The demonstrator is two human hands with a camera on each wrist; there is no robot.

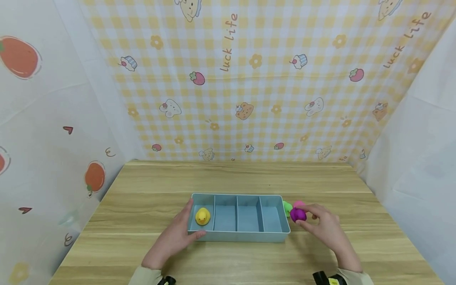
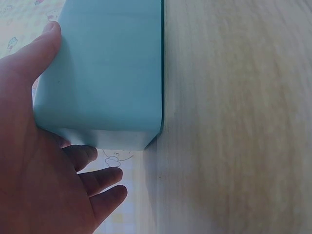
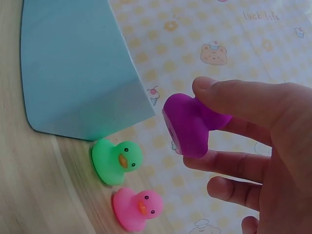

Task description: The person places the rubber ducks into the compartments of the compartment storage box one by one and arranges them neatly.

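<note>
1. Clock directions start at the middle of the box, with 12 o'clock far away from you. Closest to you are your left sleeve (image 1: 144, 276) at 8 o'clock and your right sleeve (image 1: 357, 277) at 4 o'clock.
2. Your left hand (image 1: 176, 235) is between 8 and 9 o'clock. Its fingers are spread and loose, with the thumb on the near wall of the blue box (image 1: 246, 236) and the other fingers along its left end.
3. Your right hand (image 1: 325, 227) is at 3 o'clock. Its thumb and fingertips pinch a purple toy (image 1: 298, 214), only as far apart as the toy is wide. The other fingers are a bit bent.
4. The purple toy is at 3 o'clock, just past the box's right end. Its flat bottom shows in the right wrist view.
5. The box has four parts in a row. A yellow duck (image 1: 202, 216) sits in the 9 o'clock one.
6. A green duck (image 3: 108, 163) is at 3 o'clock, right by the box's end. A pink duck (image 3: 130, 209) is just beyond it.
7. All this is on a wooden table (image 1: 171, 176).
8. Farthest, at 12 o'clock, hangs a yellow checked cloth (image 1: 256, 99).
</note>
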